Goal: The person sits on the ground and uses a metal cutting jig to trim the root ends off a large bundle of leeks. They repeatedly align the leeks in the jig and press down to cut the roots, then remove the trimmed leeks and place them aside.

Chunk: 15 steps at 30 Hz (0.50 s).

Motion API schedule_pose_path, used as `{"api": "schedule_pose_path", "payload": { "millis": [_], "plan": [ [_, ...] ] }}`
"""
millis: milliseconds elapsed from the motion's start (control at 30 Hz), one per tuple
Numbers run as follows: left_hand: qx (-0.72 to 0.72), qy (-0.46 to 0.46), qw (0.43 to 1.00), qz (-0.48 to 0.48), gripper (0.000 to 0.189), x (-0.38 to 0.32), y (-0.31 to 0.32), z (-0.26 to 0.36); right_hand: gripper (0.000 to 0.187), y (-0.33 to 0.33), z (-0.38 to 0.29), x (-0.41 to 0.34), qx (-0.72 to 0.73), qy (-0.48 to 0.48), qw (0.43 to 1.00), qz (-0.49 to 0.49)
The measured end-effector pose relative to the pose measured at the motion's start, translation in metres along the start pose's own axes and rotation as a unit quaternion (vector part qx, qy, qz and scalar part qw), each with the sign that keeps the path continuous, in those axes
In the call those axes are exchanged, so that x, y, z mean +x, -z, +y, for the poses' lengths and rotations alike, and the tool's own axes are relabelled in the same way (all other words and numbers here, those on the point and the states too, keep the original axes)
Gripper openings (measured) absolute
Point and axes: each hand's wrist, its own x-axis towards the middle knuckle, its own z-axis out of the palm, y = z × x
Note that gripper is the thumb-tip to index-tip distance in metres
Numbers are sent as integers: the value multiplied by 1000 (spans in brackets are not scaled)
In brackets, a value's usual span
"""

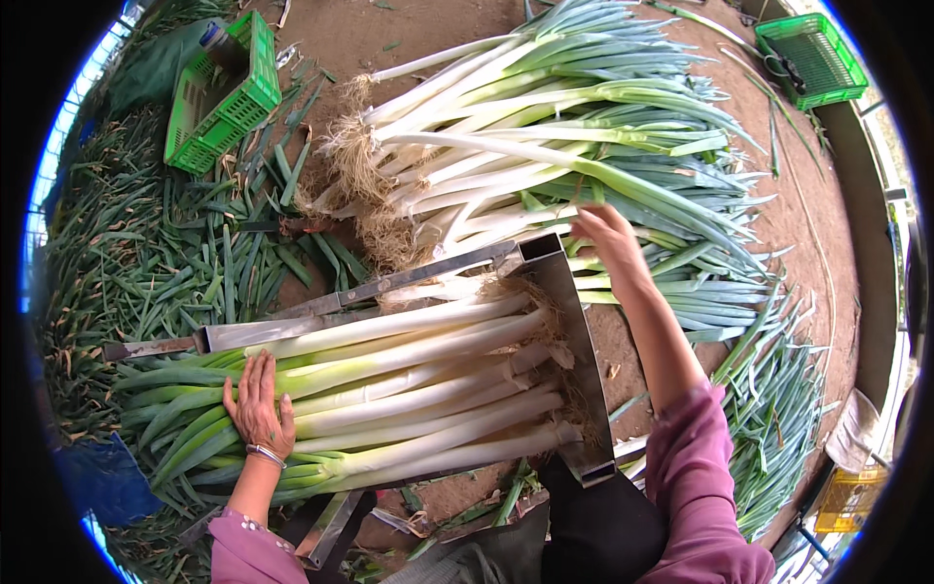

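Note:
A row of long green onions [408, 379] lies in a metal-framed rack [584, 350], roots against the upright metal plate on the right and leaves hanging over the left end. My left hand [259, 409] rests flat on the onions where white stalk turns to green leaf, thumb spread from the fingers. Beyond the rack lies a large heap of untrimmed onions [496, 139], roots to the left and leaves to the right. Over the near side of this heap, just past the rack's corner, is my right hand [609, 244]. Its fingers are curled and partly hidden, so a grasp cannot be told.
Cut green leaves [182, 270] cover the ground at left. A green plastic crate [219, 95] there holds a dark bottle [222, 47]. Another green crate [813, 58] stands at the far right, near a low wall [868, 241]. More onion leaves [777, 431] lie at right.

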Motion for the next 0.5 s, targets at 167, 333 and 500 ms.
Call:
{"api": "schedule_pose_path", "payload": {
  "millis": [167,333,500],
  "plan": [
    [-10,12,1000,-14,65,0,2,4,67,-43,-27,102,-610,299,727,99],
    [-8,17,1000,-10,66,-4,3,4,81,-51,-36,155,-669,153,727,26],
    [-1,12,1000,-2,66,-2,5,4,70,-44,-34,152,-705,207,678,13]
  ]
}}
